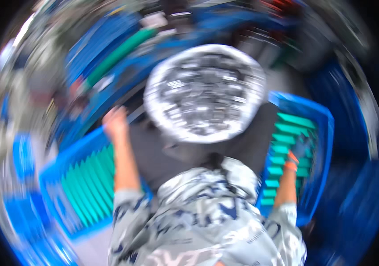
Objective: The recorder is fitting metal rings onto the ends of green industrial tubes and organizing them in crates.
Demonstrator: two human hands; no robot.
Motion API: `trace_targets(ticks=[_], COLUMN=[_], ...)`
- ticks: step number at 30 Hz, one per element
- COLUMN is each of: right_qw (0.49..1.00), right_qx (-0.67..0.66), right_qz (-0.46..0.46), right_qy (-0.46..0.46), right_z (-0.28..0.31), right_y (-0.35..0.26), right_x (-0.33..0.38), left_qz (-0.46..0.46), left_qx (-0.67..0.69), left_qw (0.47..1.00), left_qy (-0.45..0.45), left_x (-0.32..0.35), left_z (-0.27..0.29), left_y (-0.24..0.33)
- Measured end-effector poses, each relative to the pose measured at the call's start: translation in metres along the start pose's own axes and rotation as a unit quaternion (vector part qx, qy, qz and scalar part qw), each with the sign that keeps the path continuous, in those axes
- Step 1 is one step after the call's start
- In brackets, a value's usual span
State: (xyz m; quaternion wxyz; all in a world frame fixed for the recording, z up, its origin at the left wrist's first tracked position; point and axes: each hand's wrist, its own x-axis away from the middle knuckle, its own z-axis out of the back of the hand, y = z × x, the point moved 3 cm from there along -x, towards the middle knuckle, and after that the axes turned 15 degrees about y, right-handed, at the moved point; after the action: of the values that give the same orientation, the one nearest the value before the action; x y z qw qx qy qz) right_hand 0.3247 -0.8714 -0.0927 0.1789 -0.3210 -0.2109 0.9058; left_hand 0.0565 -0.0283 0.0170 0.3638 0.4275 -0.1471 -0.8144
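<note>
The view is smeared by motion. My left hand (116,120), bare, is at the far right corner of a blue crate (49,186). Whether it grips the crate's rim or anything else is too blurred to tell. Inside that crate stand green strip-like pieces (89,184) in a close row. Over on the right, my right hand (302,147), in a dark glove with an orange cuff, reaches in among green pieces (294,119) in a second blue crate (325,146). Its fingers are blurred against dark gaps between the pieces.
Ahead of me, between the crates, sits a round whitish container (154,95) filled with shiny metal-looking parts (207,93). A green roll or tube (120,57) lies beyond on a blue surface. Smaller blue bins (23,217) stand at the left.
</note>
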Motion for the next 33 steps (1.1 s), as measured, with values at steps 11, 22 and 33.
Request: trace_targets(ticks=[11, 22, 33], right_qw=[0.785, 0.766, 0.689], right_qx=[-0.023, 0.008, -0.018], right_qz=[0.565, 0.603, 0.587], right_qy=[-0.252, -0.220, -0.425], right_z=[-0.052, -0.080, -0.068], right_y=[-0.436, -0.442, -0.446], right_x=[0.167, 0.182, 0.113], left_qz=[0.208, 0.664, 0.606], left_qx=[0.232, -0.281, -0.221], left_qw=[0.920, 0.691, 0.755], left_qy=[0.237, -0.047, -0.118], left_x=[0.024, 0.335, 0.271], left_z=[0.087, 0.253, 0.230], left_y=[-0.032, -0.318, -0.261])
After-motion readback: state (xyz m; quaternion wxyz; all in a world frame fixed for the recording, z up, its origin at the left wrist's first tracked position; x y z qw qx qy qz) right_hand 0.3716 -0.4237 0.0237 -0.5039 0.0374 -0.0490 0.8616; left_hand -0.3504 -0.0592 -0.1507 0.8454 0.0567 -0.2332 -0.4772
